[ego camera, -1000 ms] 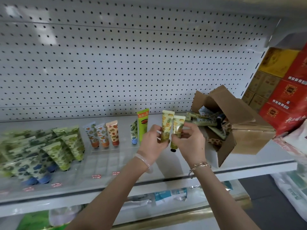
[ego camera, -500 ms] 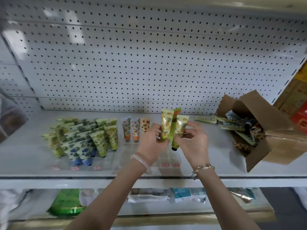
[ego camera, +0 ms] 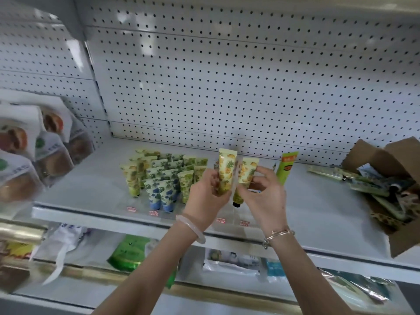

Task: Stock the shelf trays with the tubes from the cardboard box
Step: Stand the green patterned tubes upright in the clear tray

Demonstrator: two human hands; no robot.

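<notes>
While shelf lies open toward cardboard box, your left hand fingers pinch left tube, right hand right tube; both upright, crimps up.

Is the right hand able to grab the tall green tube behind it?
Probably not yet: the right hand is busy pinching a pineapple tube. The green tube stands just behind it, with nothing between.

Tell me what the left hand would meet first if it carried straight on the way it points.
Likely the stocked tubes standing just behind it, mostly hidden by the left hand and its pineapple tube. Past them is the pegboard back panel. Depth is unclear from this view.
</notes>
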